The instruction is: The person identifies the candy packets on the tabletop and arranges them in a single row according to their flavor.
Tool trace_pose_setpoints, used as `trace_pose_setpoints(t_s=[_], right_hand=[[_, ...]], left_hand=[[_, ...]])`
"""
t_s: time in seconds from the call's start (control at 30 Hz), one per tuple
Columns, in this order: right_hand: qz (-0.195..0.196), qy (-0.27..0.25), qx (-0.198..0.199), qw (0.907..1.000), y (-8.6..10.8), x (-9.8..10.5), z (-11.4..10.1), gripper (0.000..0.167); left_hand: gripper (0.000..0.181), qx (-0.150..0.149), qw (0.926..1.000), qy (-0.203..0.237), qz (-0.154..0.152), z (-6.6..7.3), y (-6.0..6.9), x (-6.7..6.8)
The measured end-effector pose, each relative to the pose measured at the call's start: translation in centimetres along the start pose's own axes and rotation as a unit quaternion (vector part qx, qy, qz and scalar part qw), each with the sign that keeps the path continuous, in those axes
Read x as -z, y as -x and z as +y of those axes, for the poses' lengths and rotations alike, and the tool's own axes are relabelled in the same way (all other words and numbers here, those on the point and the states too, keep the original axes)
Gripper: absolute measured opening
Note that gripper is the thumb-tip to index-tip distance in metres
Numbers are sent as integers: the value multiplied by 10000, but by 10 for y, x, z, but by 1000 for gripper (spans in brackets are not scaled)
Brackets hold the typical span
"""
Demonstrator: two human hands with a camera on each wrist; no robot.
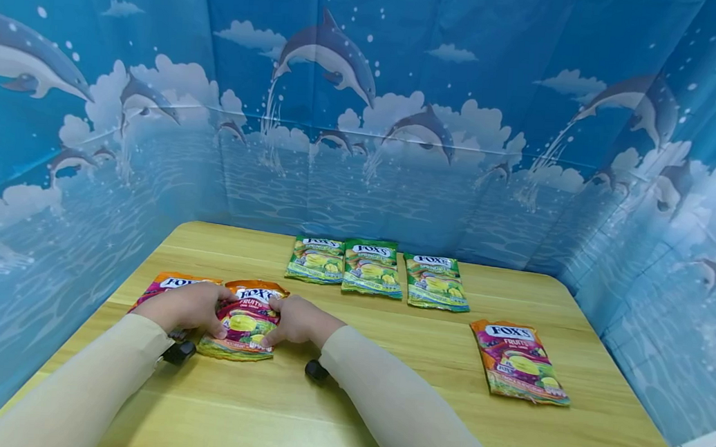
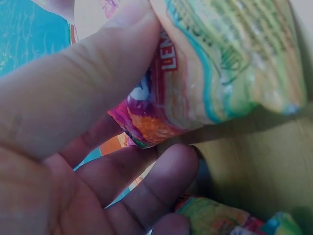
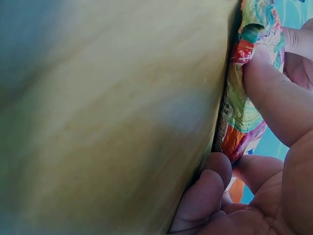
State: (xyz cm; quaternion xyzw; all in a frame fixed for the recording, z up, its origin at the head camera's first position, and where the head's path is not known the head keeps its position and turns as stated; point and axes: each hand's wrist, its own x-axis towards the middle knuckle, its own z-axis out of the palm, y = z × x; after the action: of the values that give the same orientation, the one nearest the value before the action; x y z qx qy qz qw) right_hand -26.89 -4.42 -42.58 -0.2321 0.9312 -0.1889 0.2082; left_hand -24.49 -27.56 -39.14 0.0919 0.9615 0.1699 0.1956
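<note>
The left bag lies just left of the held bag on the surface. The left hand pinches the held bag's left side, the right hand its right. Behind it, rightward, lie 3 green bags; the right bag lies well right of it.

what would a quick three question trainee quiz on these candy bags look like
1. Count: how many green bags lie along the far side of the table?
2. True or false: nobody is touching the rightmost bag.
3. Fill in: the handled bag, between the left hand and the right hand, reads FOX'S and, just below that, ____.

Key: 1. Three. 2. True. 3. FRUITS.
</note>
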Motion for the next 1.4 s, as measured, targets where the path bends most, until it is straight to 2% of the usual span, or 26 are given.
trace_pose_setpoints(t_s=[1.4], right_hand=[[40,-148,-309,9994,2,-1,-5,91]], left_hand=[[81,74,10000,-44,30,-3,-4,-1]])
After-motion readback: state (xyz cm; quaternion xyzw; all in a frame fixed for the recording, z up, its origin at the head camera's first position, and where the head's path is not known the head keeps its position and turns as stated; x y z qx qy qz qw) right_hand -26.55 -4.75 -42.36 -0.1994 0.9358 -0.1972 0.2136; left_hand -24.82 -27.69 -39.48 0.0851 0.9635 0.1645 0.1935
